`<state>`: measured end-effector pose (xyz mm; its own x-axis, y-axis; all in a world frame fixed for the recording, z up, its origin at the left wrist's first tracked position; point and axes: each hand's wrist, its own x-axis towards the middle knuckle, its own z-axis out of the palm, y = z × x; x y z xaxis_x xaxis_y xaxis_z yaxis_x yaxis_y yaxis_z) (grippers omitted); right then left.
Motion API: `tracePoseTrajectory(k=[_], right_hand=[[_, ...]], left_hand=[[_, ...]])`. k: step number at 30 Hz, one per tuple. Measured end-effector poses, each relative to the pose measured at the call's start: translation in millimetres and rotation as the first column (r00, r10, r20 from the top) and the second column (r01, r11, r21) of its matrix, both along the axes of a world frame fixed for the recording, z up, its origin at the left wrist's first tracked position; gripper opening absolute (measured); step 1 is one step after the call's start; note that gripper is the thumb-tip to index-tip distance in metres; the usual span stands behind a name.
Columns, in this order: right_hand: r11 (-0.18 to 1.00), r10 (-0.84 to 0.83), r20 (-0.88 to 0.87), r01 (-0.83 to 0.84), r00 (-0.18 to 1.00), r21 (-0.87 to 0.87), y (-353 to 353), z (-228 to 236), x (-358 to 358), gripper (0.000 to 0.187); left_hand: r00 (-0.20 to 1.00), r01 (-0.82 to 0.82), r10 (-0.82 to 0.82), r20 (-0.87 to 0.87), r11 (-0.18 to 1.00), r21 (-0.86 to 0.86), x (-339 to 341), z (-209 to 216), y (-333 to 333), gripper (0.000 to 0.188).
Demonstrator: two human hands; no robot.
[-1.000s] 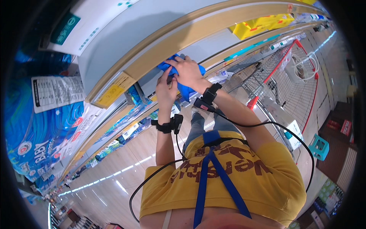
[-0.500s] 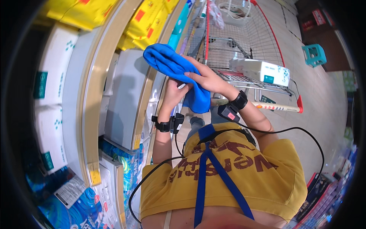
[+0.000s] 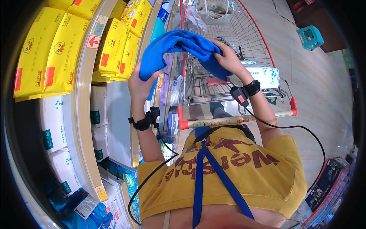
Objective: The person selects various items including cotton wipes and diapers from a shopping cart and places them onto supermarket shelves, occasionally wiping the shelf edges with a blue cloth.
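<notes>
While its ends droop, the blue cloth [image 3: 179, 39] arches left to right.

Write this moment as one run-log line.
left hand: holds blue cloth; right hand: holds same cloth; cloth: arched between hands; rest: shopping cart, yellow packs

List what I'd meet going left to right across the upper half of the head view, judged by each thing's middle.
Foremost yellow packs → red-arrow shelf tag → farther yellow packs → left hand → blue cloth → right hand → teal stool.
</notes>
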<state>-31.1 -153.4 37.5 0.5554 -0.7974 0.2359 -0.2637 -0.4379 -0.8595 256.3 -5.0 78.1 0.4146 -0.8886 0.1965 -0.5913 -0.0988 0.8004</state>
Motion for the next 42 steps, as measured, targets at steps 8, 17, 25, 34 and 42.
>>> tracePoseTrajectory(k=[8, 17, 25, 34, 42], right_hand=[[1.0, 0.02, -0.303, -0.015, 0.953, 0.02, -6, -33, -62, 0.043], [0.746, -0.657, -0.388, 0.629, 0.646, -0.217, 17, -33, -195, 0.028], [0.689, -0.48, -0.511, 0.667, 0.713, 0.284, 21, -69, -259, 0.055], [0.558, -0.646, -0.305, 0.705, 0.7, 0.437, 4, -74, -242, 0.056], [0.613, -0.525, 0.319, 0.09, 0.789, 0.785, -17, -37, -199, 0.04]], left_hand=[[0.928, 0.31, -0.332, 0.167, 0.94, 0.145, -57, -58, -45, 0.057], [0.682, 0.71, -0.71, -0.176, 0.586, 0.391, -223, -94, -115, 0.077], [0.702, 0.665, -0.663, -0.262, 0.477, 0.575, -271, -136, -142, 0.099], [0.765, 0.643, -0.545, -0.345, 0.603, 0.472, -260, -136, -125, 0.11], [0.889, 0.456, -0.454, -0.053, 0.889, 0.032, -203, -48, -115, 0.129]])
